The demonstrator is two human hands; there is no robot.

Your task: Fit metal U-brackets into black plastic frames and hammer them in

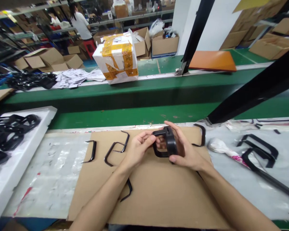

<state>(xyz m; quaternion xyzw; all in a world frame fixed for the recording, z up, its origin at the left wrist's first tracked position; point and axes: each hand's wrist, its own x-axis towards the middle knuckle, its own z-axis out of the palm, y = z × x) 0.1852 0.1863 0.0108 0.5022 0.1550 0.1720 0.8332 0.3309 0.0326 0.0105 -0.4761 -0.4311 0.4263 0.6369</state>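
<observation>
Above a brown cardboard sheet (173, 199), a black plastic frame (171, 143) with a rectangular opening is held between both hands. My left hand (141, 146) pinches the frame's left edge with thumb and fingertips. Around its thicker right side, my right hand (186, 149) is closed, thumb below and fingers behind. Thin black U-shaped strips lie on the cardboard: one strip (94, 150) near its left edge, another strip (128, 191) by my left forearm, and a further strip (203, 135) at the upper right. Part of the frame is hidden by my fingers.
A white foam tray (42, 128) with several black parts stands at left. To the right lie black bracket pieces (260, 147) and a plastic-wrapped white object (219, 146). A black post (250, 86) slants down behind them. A taped white box (118, 59) sits on the green ledge.
</observation>
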